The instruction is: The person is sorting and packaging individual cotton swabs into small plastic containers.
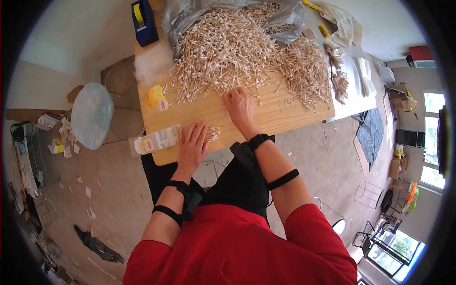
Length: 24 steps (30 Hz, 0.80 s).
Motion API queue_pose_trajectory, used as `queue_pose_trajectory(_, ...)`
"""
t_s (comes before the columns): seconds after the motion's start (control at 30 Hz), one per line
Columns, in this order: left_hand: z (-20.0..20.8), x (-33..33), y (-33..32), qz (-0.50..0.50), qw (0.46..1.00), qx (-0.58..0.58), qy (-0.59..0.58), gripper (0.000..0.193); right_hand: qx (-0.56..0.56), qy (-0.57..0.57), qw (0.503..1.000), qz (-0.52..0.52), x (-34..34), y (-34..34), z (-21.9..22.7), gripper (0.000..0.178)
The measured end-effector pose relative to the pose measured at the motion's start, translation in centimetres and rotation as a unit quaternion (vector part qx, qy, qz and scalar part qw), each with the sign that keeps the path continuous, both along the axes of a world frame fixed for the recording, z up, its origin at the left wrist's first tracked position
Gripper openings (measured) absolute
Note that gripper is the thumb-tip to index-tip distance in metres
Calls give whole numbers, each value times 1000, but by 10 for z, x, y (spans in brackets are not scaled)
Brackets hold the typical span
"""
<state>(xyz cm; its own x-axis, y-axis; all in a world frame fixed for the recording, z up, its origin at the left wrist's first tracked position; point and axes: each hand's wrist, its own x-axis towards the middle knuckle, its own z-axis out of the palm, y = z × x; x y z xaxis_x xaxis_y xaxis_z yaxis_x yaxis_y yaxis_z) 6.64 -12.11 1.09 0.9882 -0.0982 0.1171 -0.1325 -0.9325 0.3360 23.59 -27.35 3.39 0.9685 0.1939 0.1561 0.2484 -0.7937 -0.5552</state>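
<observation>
A bunch of cotton swabs lies at the table's near edge under my left hand, whose fingers close over it, the swab ends sticking out on the right. Left of that hand, and partly beneath it, is a clear plastic bag with a yellow and white card inside. At the near fringe of a large heap of loose cotton swabs, my right hand has its fingers drawn together, touching the table or the swabs there. What its fingertips hold, if anything, is too small to make out.
A yellow card and clear bags lie on the left of the wooden table. Behind them stands a blue tape dispenser. Grey plastic surrounds the heap's far side. Swab bundles sit on the white surface at right.
</observation>
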Motion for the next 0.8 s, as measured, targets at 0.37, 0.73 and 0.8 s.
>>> queue_pose_trajectory(0.37, -2, -2, 4, 4, 1000, -7, -18, 62, 7, 46, 999, 25, -28, -41, 29, 12)
queue_pose_trajectory(0.73, 15, 1, 8, 11, 979, -194, -65, 92, 98, 54, 985, 130, -63, -7, -10, 8)
queue_pose_trajectory(0.8, 20, 5, 13, 14, 977, -206, -58, 97, 140, 91, 979, 120, -67, -11, -11, 8)
